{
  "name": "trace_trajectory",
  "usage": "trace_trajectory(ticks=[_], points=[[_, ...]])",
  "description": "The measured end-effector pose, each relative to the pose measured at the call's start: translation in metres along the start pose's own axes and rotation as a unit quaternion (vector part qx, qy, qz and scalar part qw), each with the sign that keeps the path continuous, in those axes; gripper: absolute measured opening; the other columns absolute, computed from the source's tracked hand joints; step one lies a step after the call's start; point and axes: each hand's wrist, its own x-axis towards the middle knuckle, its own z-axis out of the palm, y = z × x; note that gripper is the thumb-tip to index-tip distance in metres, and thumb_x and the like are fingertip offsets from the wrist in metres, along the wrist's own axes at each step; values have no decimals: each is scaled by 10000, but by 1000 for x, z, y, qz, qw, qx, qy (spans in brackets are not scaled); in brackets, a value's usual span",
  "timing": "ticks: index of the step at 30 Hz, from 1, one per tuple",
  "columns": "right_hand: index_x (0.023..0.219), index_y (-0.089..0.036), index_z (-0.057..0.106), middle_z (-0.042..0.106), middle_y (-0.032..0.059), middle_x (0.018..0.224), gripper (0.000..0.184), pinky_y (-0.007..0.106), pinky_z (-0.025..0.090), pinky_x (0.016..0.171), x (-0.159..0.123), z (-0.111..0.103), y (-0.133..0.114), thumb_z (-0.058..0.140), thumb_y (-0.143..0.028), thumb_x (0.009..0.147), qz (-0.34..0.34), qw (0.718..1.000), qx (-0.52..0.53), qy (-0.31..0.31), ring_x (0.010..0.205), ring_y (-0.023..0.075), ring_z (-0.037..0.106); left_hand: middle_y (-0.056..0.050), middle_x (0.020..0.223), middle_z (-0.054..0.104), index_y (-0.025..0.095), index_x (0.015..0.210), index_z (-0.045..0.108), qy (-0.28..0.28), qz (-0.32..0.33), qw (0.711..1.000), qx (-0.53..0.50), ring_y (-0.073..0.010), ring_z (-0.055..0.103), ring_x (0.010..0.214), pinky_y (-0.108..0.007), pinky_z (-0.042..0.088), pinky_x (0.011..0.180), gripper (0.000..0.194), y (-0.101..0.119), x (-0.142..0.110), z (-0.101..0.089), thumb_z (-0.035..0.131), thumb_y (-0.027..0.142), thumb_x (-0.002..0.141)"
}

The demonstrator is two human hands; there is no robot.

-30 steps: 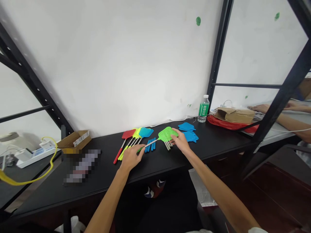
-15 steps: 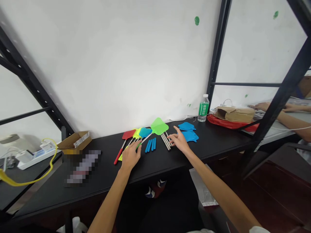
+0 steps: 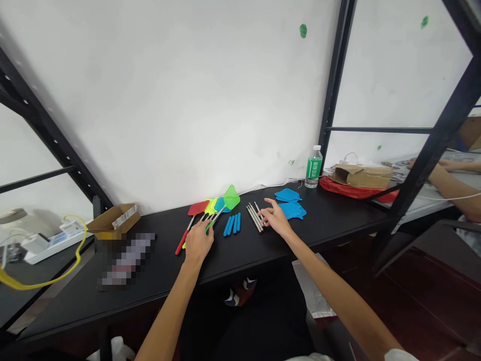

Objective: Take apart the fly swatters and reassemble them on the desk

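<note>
My left hand (image 3: 199, 241) is closed around the green handle of a fly swatter whose bright green head (image 3: 232, 197) points up and right. Beneath and beside it lie other swatters, among them a red swatter (image 3: 183, 241), several yellow heads (image 3: 211, 205) and a blue head (image 3: 219, 203). Several loose blue handles (image 3: 232, 224) lie in a row to the right of that hand. My right hand (image 3: 276, 219) hovers with fingers apart by several silver metal rods (image 3: 255, 218); its fingertips overlap the rod ends. Loose blue swatter heads (image 3: 292, 210) lie just beyond it.
A water bottle (image 3: 313, 166) stands at the back right, before a cardboard box (image 3: 363, 175) on a red plastic bag (image 3: 340, 190). An open carton (image 3: 112, 220) and a power strip (image 3: 56, 244) are at left. Another person's arm (image 3: 456, 188) shows at far right.
My left hand has drawn the green swatter left and slightly down, its head now over the other swatters and off the metal rods. My right hand has barely moved.
</note>
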Motion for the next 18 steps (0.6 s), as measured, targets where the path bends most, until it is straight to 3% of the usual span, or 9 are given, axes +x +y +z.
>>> trace_trajectory(ticks=[11,18], points=[[1297,-207,465,726,59,949,507,228,519,483,2,-1,3,561,-314,811,-6,1000,-18,-7,647,151,660,-51,1031,699,211,1100,703,-37,28,999,-14,-221,662,930,-295,489,775,305,0,0,0,506,258,872],[1211,-203,539,718,48,926,419,218,517,495,-2,-1,-2,543,-259,796,-23,997,-68,-6,648,141,659,-39,936,696,229,939,736,-50,32,998,-13,-202,656,866,-277,470,696,244,4,0,-3,504,251,870]])
